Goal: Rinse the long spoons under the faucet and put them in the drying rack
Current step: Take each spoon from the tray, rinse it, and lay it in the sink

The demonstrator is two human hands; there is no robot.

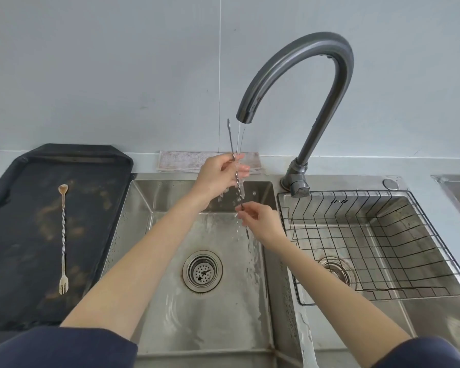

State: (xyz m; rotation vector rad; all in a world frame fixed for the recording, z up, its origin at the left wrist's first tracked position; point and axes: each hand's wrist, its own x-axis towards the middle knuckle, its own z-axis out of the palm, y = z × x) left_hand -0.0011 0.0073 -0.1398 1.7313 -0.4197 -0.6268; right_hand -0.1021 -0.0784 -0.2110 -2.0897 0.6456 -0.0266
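A long, thin, twisted-stem metal spoon [238, 181] is held nearly upright under the thin stream of water [240, 139] falling from the dark grey gooseneck faucet [327, 83]. The left hand [218, 176] has its fingers clamped on the upper part of the stem, with the top end of the spoon rising above them just beside the spout. The right hand [260, 221] pinches the lower part of the stem, fingers closed on it; the bottom tip shows below them, though which end carries the bowl is hard to tell. Water splashes between the two hands and runs down into the left stainless steel sink basin [149, 208], above its round perforated drain strainer [202, 270].

On the black rectangular tray [19, 235] lying on the bench at the left rests a second long twisted spoon with a pale, soiled bowl and a small fork end [63, 240], well apart from the hands. The black wire drying rack [377, 248] sits in the right basin, with nothing visible in it. A folded pinkish cloth [181, 160] lies behind the left basin against the light grey wall.
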